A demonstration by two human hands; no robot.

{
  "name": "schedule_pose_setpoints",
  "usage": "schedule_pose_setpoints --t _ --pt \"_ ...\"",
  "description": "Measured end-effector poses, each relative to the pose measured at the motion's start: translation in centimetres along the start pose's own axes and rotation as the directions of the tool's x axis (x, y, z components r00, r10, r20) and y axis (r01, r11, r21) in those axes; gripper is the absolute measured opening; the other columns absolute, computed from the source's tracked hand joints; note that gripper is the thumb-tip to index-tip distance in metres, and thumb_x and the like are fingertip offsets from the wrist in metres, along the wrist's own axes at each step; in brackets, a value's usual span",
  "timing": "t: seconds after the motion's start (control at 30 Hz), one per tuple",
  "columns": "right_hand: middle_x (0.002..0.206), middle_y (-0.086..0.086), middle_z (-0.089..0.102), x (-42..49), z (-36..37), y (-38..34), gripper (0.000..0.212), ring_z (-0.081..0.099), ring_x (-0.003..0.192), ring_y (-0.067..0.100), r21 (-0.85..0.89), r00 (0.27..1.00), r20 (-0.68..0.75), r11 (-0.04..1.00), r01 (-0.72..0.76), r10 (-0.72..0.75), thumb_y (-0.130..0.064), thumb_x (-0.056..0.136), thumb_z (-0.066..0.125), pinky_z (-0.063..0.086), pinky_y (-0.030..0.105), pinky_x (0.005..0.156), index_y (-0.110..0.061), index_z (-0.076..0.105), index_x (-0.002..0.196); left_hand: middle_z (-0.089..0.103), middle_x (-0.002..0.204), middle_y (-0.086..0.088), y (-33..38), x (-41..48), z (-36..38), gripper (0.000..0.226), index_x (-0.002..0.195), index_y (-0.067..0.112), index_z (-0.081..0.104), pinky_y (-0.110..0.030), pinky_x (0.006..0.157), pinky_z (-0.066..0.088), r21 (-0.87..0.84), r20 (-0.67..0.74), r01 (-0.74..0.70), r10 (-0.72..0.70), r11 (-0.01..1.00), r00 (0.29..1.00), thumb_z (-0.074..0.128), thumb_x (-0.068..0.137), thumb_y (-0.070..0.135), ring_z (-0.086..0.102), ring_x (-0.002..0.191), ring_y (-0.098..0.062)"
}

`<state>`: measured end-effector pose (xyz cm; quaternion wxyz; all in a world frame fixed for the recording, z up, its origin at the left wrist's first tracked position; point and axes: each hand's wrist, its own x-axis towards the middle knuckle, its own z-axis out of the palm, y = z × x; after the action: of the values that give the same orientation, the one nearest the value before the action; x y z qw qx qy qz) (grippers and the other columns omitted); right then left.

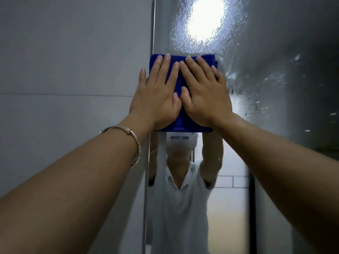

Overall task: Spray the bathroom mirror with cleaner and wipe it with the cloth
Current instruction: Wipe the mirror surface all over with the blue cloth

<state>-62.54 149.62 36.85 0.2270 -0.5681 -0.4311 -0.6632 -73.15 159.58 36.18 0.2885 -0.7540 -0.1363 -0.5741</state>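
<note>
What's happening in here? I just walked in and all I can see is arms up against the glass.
A person is wiping the bathroom mirror. The left hand and right hand lie flat side by side on a folded blue cloth, pressing it to the glass near the mirror's left edge. Spray droplets cover the glass above and right of the cloth, not yet wiped.

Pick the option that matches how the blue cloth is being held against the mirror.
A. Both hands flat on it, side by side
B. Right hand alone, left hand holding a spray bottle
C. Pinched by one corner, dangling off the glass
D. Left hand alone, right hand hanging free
A: the left hand and right hand both lie flat on the blue cloth, pressing it to the mirror just below the spray droplets.
</note>
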Motion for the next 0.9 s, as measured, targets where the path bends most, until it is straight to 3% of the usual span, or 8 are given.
schedule_pose_setpoints --t 0.23,0.47,0.9 --pt "0.153 0.004 0.032 -0.2 0.2 -0.3 0.064 0.023 0.143 0.021 0.032 0.999 -0.026 0.999 -0.022 0.023 -0.039 0.088 0.021 0.009 0.037 0.113 -0.016 0.037 0.145 0.008 0.157 -0.009 1.2 -1.2 0.7 0.064 0.149 0.013 0.012 -0.049 0.114 0.008 -0.094 -0.076 0.095 -0.102 0.991 0.992 0.018 0.089 0.033 0.003 0.145 -0.023" --pt "0.151 0.005 0.035 -2.8 0.2 -0.5 0.059 0.026 0.142 0.023 0.038 0.999 -0.041 0.999 -0.029 0.031 -0.036 0.09 0.025 0.01 0.038 0.113 -0.015 0.039 0.144 0.01 0.156 -0.014 2.3 -3.0 0.9 0.066 0.148 0.008 0.014 -0.044 0.116 0.003 -0.035 -0.062 0.063 -0.065 0.997 0.996 0.016 0.088 0.034 0.005 0.145 -0.027" --pt "0.15 0.008 0.035 -12.3 -1.8 2.8 0.055 0.027 0.141 0.025 0.015 0.999 0.032 1.0 0.025 -0.025 -0.032 0.093 0.03 0.018 0.042 0.114 -0.011 0.039 0.144 0.012 0.154 -0.021 10.2 -8.7 2.5 0.066 0.147 0.003 0.012 -0.048 0.116 0.009 -0.099 0.004 0.046 -0.046 0.994 0.999 0.023 0.089 0.031 0.007 0.143 -0.033"
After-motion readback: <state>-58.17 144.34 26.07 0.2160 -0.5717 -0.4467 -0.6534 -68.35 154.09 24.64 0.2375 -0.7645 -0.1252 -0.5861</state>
